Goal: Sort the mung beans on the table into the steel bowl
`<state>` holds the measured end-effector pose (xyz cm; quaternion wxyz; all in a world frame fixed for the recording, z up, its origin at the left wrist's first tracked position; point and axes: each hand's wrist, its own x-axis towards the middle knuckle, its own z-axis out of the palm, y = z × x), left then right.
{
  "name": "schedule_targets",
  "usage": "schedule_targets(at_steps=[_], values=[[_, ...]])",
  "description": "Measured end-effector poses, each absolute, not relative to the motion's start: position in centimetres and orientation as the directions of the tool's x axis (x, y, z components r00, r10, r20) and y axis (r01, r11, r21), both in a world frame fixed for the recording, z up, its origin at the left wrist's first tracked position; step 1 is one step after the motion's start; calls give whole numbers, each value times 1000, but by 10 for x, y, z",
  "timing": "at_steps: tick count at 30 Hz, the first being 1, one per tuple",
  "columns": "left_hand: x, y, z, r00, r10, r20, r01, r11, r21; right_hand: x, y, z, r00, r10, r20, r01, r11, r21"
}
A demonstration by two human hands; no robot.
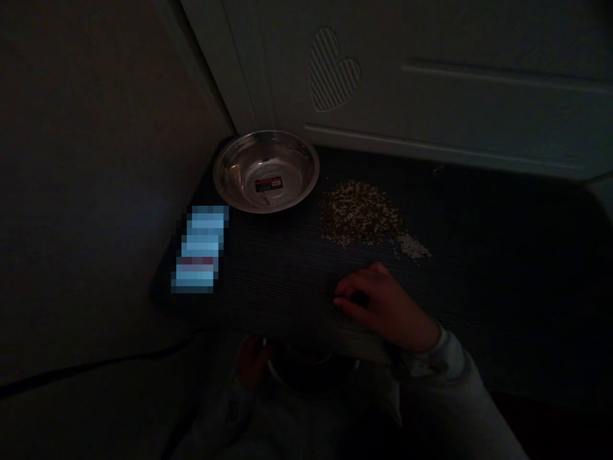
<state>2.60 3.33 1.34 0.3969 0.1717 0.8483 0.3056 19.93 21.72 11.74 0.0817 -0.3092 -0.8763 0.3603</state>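
Right hand (383, 306): rested on the worktop (479, 268) near its front edge, fingers (345, 301) curled narrow, nothing seen held.
Left hand (251, 361): below the front edge, closed on a dim bowl (311, 374).
Seed pile (361, 214): mid-worktop, just beyond the right hand.
Steel bowl (266, 169): back left corner.
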Motion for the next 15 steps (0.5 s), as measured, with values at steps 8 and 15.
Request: schedule_targets(at_steps=[8,15], values=[[24,34,12,-566,573,-593,40,737,674,201,211,121,-841,528,-118,450,560,-696],[24,34,11,-558,604,-569,67,716,694,200,210,122,-867,476,-144,425,559,-712]])
